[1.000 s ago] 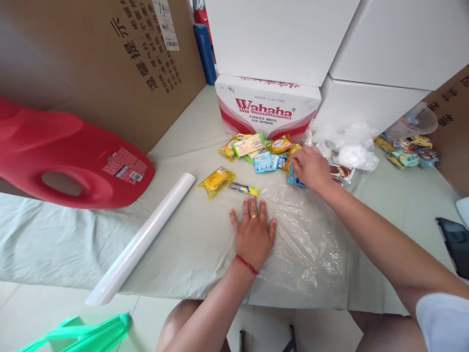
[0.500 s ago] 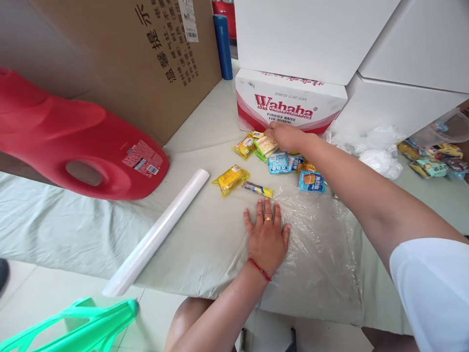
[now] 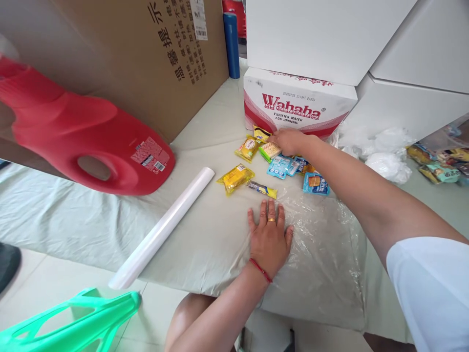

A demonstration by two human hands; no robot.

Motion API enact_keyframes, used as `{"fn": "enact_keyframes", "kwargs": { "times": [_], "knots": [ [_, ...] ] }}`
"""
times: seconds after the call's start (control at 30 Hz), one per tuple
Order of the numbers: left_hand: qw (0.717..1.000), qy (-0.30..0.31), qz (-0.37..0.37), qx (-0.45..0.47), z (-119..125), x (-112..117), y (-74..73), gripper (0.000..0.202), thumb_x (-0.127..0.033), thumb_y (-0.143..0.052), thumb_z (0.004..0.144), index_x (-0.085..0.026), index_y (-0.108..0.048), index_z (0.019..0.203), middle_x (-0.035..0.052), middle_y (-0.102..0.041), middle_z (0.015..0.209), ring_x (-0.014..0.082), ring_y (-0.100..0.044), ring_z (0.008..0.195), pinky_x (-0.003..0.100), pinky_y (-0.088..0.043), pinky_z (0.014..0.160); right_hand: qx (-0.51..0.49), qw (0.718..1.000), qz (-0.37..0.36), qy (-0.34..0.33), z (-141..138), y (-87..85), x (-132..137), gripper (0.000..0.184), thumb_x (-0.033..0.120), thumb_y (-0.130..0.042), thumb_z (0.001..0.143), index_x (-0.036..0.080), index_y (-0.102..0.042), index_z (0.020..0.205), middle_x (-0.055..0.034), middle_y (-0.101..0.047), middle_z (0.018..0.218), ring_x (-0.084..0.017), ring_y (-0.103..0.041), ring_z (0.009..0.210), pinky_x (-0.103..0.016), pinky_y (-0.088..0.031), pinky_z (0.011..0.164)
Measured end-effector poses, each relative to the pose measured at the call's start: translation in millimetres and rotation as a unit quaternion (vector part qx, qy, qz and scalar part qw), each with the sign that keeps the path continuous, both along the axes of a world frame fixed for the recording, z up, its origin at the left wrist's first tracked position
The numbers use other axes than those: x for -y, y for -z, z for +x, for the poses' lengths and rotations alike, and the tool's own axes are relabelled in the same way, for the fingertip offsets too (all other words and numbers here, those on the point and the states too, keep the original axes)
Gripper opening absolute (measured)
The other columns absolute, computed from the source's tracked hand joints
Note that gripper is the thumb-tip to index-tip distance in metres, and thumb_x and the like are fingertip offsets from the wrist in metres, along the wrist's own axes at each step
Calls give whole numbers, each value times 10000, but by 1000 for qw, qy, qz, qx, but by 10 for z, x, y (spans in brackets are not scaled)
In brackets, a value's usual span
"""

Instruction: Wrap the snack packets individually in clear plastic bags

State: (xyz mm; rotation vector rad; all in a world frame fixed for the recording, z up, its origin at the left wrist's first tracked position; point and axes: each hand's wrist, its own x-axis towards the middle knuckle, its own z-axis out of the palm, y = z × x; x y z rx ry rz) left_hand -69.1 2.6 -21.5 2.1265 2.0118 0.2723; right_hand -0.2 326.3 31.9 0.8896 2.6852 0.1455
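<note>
My left hand point(image 3: 269, 238) lies flat with fingers spread on the left edge of a clear plastic sheet point(image 3: 318, 244) spread over the cloth-covered table point(image 3: 91, 225). My right hand point(image 3: 289, 141) reaches far forward to the pile of snack packets point(image 3: 282, 164) in front of the Wahaha box point(image 3: 296, 105); its fingers are curled on a beige and green packet point(image 3: 270, 150). A yellow packet point(image 3: 235, 178) and a thin yellow stick packet point(image 3: 262, 189) lie apart, just beyond my left hand.
A white roll of film point(image 3: 164, 227) lies diagonally at the left. A big red jug point(image 3: 84, 139) rests on its side before a brown carton point(image 3: 120, 58). White boxes point(image 3: 366, 44), crumpled white bags point(image 3: 384, 156) and more snacks point(image 3: 437, 164) are at the right. A green plastic frame point(image 3: 73, 325) sits below.
My right hand moved from the right side of the packet pile forward and left to the packets by the Wahaha box. My left hand stayed flat on the sheet.
</note>
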Motion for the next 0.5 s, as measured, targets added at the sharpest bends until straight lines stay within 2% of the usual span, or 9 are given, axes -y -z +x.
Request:
{"fn": "enact_keyframes", "kwargs": {
  "times": [0.1, 0.2, 0.3, 0.4, 0.5],
  "knots": [
    [1000, -2, 1, 2, -4, -2, -1, 618, -495, -298, 1042, -182, -430, 1558, 161, -323, 1672, 328, -244, 1561, 688, -144, 1234, -58, 998, 31, 0, 67, -196, 166, 601, 279, -740, 770, 130, -612, 1337, -160, -654, 1222, -395, -478, 1225, -527, -350, 1041],
    [1000, 2, 1, 10, -13, -5, 0, 618, -493, -306, 1040, -180, -428, 1559, 164, -329, 1668, 331, -249, 1558, 691, -151, 1232, -154, 987, 27, 24, 308, -440, 513, 623, 442, -679, 848, 143, -574, 1384, -154, -611, 1281, -434, -399, 1284, -570, -286, 1081],
    [1000, 7, 4, 14, -24, -4, -3, 617, -485, -304, 1041, -175, -426, 1560, 165, -330, 1668, 334, -251, 1558, 692, -148, 1230, -211, 974, -38, 74, 808, -573, 1043, 660, 469, -607, 895, 188, -489, 1481, -149, -566, 1330, -374, -492, 1210, -472, -394, 1023],
    [1000, 6, 12, 10, -31, -1, -6, 605, -463, -320, 1040, -166, -432, 1555, 167, -333, 1666, 336, -262, 1554, 688, -143, 1229, -230, 958, -48, 163, 1527, -481, 1694, 684, 491, -612, 868, 232, -487, 1488, -131, -579, 1232, -333, -577, 1092, -423, -479, 920],
    [1000, 6, 18, 8, -29, -3, -6, 587, -439, -343, 1035, -164, -458, 1540, 172, -356, 1653, 342, -285, 1545, 686, -151, 1227, -238, 932, -72, 262, 2272, -208, 2361, 658, 519, -600, 870, 276, -505, 1474, -113, -602, 1159, -318, -609, 1055, -421, -510, 909]
  ]
}}
